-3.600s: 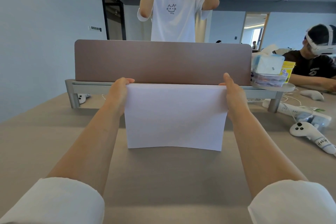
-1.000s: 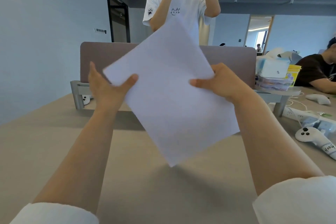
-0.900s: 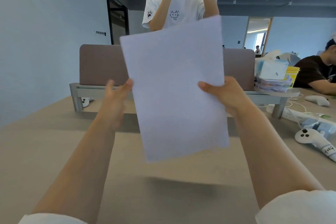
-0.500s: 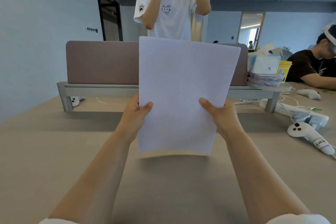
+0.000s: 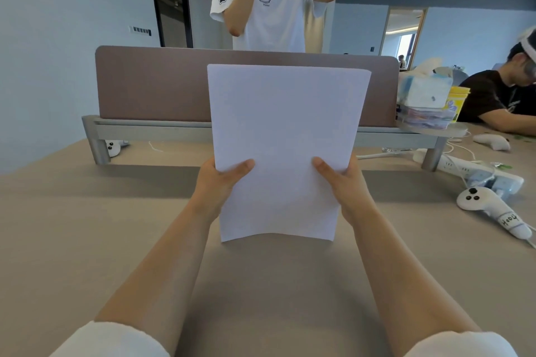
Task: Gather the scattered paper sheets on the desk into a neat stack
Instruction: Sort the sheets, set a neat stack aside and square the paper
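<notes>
Observing my left hand [image 5: 216, 182] and right hand [image 5: 343, 182] each clamped on a side edge of the upright paper stack [image 5: 282, 148], thumbs in front, bottom edge below my wrists meeting the desk [image 5: 72, 226].

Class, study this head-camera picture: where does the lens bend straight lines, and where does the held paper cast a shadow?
Head view: wide-angle bending bows the divider panel top edge and splays the forearms; the paper stack, gripped by left hand and right hand, throws soft shadow on the desk beneath.

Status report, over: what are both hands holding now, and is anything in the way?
Left hand and right hand grip paper stack by its side edges. Stack upright, bottom edge at the desk. Desk below it bare; controller far right.
</notes>
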`<control>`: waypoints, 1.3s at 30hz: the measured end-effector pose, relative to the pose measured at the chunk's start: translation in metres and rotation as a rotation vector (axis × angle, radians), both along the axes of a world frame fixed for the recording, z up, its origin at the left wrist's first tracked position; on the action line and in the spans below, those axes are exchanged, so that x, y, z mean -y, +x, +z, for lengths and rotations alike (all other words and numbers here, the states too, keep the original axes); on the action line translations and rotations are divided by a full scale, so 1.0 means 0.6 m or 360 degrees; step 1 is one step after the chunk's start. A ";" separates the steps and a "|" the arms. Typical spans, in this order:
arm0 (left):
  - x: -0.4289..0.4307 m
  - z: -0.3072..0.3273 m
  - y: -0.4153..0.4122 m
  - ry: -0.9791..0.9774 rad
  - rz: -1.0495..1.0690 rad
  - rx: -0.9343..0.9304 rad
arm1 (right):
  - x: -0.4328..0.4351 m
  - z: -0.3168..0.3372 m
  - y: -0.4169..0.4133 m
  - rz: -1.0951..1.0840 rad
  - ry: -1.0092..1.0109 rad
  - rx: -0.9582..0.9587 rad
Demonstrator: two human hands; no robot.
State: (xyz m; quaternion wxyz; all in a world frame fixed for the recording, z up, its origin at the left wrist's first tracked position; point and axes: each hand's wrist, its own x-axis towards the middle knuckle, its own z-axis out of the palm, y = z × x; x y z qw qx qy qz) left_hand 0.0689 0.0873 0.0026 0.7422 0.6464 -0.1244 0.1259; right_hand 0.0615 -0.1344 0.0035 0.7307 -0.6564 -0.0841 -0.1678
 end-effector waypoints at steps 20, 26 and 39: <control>-0.012 -0.052 0.019 0.0079 -0.0181 -0.0199 | -0.001 -0.049 -0.001 -0.0068 -0.0224 -0.0164; -0.034 -0.026 0.007 -0.0004 -0.0163 -0.0280 | -0.032 -0.028 -0.010 -0.0323 -0.0317 -0.0023; -0.378 0.009 -0.040 0.0339 0.0353 -0.1066 | -0.368 -0.026 0.005 0.0326 -0.0410 -0.0506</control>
